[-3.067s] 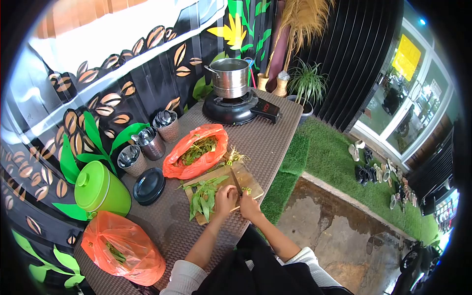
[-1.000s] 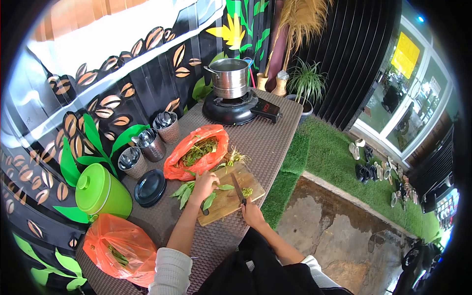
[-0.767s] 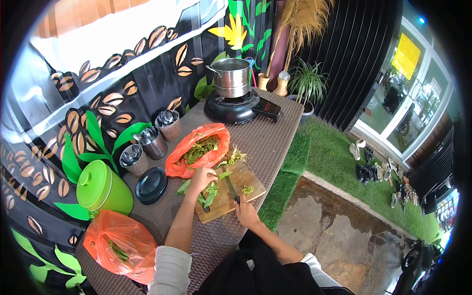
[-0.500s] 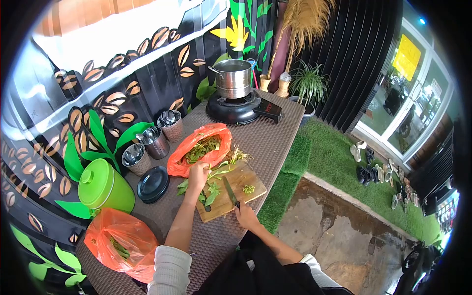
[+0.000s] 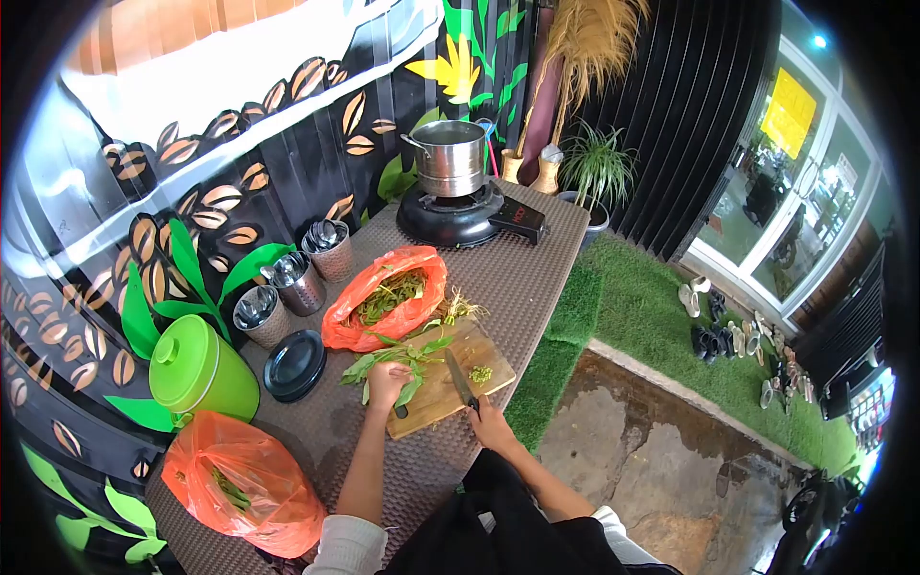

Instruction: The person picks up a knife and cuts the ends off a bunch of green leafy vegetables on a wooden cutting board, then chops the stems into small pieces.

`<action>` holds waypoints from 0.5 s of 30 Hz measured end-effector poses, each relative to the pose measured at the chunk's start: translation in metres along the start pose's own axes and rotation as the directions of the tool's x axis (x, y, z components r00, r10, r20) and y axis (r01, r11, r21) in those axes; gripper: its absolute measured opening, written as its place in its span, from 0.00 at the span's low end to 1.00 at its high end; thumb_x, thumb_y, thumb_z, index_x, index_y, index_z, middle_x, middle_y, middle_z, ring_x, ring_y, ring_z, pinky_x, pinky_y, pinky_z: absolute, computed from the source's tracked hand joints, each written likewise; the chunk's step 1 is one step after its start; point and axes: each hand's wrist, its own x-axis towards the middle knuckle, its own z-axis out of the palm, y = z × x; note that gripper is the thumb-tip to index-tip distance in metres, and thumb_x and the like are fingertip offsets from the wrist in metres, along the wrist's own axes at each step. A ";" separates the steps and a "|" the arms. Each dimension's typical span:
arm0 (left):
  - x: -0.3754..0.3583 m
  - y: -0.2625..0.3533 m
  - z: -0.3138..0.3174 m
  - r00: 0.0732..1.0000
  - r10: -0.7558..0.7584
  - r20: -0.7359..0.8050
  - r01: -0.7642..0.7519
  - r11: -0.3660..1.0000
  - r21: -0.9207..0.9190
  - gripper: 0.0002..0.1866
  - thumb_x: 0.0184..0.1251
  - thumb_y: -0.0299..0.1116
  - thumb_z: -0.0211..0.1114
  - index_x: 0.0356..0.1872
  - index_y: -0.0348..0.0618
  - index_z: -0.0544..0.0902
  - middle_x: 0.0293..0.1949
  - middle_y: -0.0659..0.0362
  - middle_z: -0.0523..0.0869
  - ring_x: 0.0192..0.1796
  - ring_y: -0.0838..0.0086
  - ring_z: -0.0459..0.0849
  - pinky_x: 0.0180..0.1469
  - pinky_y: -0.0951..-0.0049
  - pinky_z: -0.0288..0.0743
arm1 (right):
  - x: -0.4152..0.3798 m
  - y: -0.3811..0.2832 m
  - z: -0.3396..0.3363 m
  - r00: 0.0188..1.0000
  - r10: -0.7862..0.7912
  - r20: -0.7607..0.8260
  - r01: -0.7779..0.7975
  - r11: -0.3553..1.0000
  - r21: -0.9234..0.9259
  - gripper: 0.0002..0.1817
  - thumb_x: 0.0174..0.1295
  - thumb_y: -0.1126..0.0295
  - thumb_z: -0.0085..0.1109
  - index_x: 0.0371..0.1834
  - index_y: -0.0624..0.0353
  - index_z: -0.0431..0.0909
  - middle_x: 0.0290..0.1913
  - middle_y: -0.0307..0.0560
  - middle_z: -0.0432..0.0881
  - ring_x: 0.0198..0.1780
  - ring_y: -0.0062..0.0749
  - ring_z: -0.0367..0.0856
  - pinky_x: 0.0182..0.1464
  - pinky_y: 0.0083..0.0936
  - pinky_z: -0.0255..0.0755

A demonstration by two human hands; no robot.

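Note:
My right hand [image 5: 493, 425] grips the black handle of a kitchen knife [image 5: 458, 377], whose blade lies over the wooden cutting board [image 5: 436, 407]. My left hand [image 5: 387, 382] is closed at the board's left side, on leafy greens [image 5: 412, 359] that spread past its fingers; the fingertips are partly hidden. Small chopped green pieces [image 5: 481, 375] sit in a pile on the board, right of the blade. Beyond the board, an open orange plastic bag [image 5: 347, 333] holds more greens. Pale roots or stem ends [image 5: 464, 307] lie beside that bag.
A steel pot [image 5: 450, 158] stands on a black portable stove [image 5: 443, 222] at the table's far end. Along the wall are metal cups of cutlery [image 5: 300, 287], a black lid [image 5: 294, 364] and a green lidded container [image 5: 206, 374]. Another orange bag [image 5: 244, 484] sits near left.
My left hand has come down from beside the open bag toward the board's near left, onto the leaves. The knife has shifted slightly right, closer to the chopped pile.

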 end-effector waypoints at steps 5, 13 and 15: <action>-0.001 0.017 0.015 0.991 0.107 -0.077 -0.123 0.960 -0.253 0.08 0.50 0.22 0.71 0.33 0.31 0.84 0.31 0.54 0.87 0.31 0.77 0.84 0.38 0.79 0.78 | -0.003 0.002 -0.008 0.994 0.090 0.057 -0.086 0.993 -0.082 0.19 0.66 0.61 0.45 0.50 0.67 0.60 0.29 0.74 0.78 0.36 0.70 0.77 0.39 0.58 0.71; -0.002 0.029 0.043 0.990 -0.028 -0.140 -0.072 0.750 -0.657 0.06 0.57 0.22 0.66 0.36 0.36 0.81 0.38 0.53 0.86 0.39 0.75 0.84 0.46 0.79 0.75 | 0.006 0.002 -0.025 0.996 0.088 -0.022 -0.090 0.982 -0.164 0.17 0.65 0.62 0.47 0.46 0.65 0.61 0.27 0.71 0.78 0.33 0.68 0.78 0.36 0.55 0.73; -0.004 0.040 0.047 0.989 -0.012 -0.150 -0.087 0.767 -0.636 0.06 0.58 0.21 0.65 0.36 0.36 0.79 0.37 0.53 0.86 0.39 0.74 0.84 0.45 0.78 0.76 | 0.001 -0.003 -0.026 0.997 0.079 -0.001 -0.078 0.978 -0.193 0.17 0.65 0.62 0.47 0.46 0.65 0.61 0.27 0.71 0.78 0.33 0.68 0.78 0.35 0.56 0.73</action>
